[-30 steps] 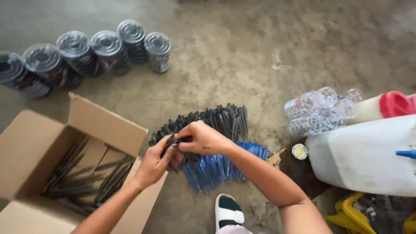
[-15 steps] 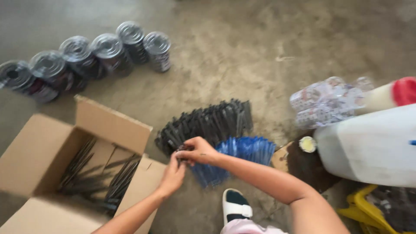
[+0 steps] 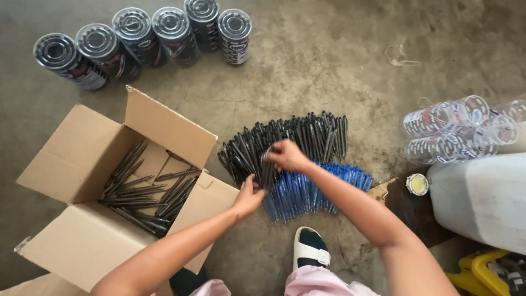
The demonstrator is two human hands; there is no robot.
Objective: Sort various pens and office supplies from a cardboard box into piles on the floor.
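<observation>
Gripping a small bunch of black pens (image 3: 268,171), both hands: left hand (image 3: 249,196), right hand (image 3: 286,156) | above floor pile (image 3: 307,137) | box (image 3: 71,164) partly filled | many pens remained

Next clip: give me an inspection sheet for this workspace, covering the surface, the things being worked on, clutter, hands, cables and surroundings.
Surface: bare concrete floor, stained and cracked.
Job's things: fan of black pens lying on the floor, row of blue pens just below it; open cardboard box with loose black pens inside.
Clutter: six dark cans in a curved row; clear cylindrical containers lying on their sides; small round lid.
Hands: left hand and right hand together grip a small bunch of black pens.
Cables: nothing seen.
Surroundings: white plastic jug, yellow object, a sandalled foot.
</observation>
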